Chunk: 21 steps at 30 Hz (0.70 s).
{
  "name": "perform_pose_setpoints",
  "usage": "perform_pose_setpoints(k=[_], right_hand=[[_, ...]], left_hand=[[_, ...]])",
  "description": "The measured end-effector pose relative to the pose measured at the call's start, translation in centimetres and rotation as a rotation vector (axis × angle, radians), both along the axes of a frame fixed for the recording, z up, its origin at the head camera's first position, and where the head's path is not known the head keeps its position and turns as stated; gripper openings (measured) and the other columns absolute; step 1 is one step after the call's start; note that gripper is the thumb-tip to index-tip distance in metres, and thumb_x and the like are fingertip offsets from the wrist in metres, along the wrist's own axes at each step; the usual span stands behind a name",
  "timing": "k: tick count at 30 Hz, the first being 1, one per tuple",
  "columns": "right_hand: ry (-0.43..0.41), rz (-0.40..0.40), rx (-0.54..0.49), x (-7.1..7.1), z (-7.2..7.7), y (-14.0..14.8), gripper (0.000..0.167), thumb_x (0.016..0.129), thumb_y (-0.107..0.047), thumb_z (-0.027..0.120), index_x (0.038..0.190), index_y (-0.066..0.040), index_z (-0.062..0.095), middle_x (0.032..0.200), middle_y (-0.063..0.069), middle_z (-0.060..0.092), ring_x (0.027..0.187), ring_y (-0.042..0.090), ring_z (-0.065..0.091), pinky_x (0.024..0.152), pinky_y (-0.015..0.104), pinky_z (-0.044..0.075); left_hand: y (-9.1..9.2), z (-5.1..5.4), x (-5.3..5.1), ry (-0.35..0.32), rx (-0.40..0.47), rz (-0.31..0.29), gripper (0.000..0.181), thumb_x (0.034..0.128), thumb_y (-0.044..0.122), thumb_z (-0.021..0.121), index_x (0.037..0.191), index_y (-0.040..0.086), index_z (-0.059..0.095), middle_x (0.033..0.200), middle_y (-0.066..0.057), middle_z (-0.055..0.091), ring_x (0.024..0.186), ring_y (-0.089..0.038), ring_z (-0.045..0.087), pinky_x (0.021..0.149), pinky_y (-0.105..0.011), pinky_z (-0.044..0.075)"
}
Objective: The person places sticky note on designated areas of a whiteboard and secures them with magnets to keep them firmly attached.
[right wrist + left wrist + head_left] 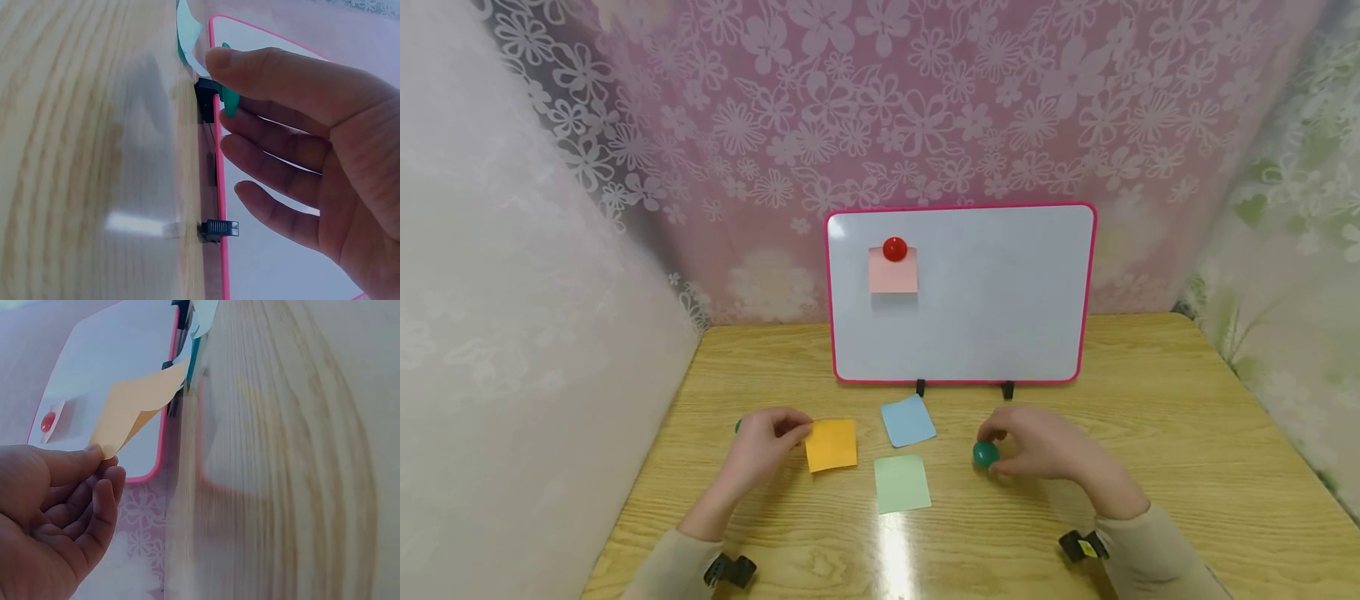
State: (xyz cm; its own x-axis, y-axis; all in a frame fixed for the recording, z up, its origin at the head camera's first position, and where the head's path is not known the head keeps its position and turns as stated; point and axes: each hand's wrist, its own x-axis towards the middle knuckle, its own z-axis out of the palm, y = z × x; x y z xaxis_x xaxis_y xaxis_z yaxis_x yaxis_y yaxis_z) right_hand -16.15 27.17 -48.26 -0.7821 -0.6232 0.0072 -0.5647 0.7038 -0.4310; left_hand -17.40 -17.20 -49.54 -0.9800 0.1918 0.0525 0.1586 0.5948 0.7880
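Observation:
My left hand pinches an orange sticky note by its left edge; in the left wrist view the note hangs from thumb and fingertip, its free edge curling. With thumb and fingers my right hand holds a round green magnet, seen edge-on in the right wrist view. Between the hands lie a blue sticky note and a pale green sticky note. Behind them stands a pink-framed whiteboard, where a red magnet pins a pink sticky note.
Two black feet support the whiteboard on the wooden table. Just beyond my left hand peeks a small green object, mostly hidden. Patterned curtains stand behind and at both sides.

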Motion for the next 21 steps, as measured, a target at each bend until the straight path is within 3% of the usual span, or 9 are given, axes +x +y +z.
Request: perform_pose_setpoints(k=[8, 15, 21], right_hand=[[0.023, -0.014, -0.015, -0.3, 0.4, 0.5, 0.030, 0.084, -0.023, 0.093, 0.109, -0.020, 0.078, 0.106, -0.014, 0.070, 0.100, 0.015, 0.070, 0.088, 0.041, 0.059], [0.027, -0.032, -0.028, -0.6, 0.5, 1.2, 0.028, 0.086, -0.022, 0.092, 0.110, -0.022, 0.078, 0.106, -0.016, 0.070, 0.099, 0.017, 0.070, 0.088, 0.041, 0.059], [0.058, -0.034, -0.046, -0.7, 0.5, 1.3, 0.028, 0.086, -0.021, 0.091, 0.110, -0.020, 0.078, 0.105, -0.016, 0.070, 0.098, 0.018, 0.072, 0.087, 0.040, 0.059]], left_hand=[[1.4, 0.1, -0.4, 0.002, 0.055, -0.036, 0.007, 0.1010, 0.014, 0.077, 0.105, 0.012, 0.082, 0.093, 0.004, 0.075, 0.083, -0.026, 0.071, 0.069, -0.029, 0.058], [3.0, -0.2, -1.0, 0.016, 0.069, -0.034, 0.005, 0.1004, 0.016, 0.079, 0.103, 0.016, 0.083, 0.092, 0.007, 0.075, 0.079, -0.017, 0.067, 0.069, -0.028, 0.057], [4.2, -0.5, -1.3, 0.013, 0.115, -0.049, 0.005, 0.1001, 0.014, 0.078, 0.102, 0.014, 0.083, 0.091, 0.005, 0.076, 0.079, -0.018, 0.067, 0.068, -0.029, 0.057]])
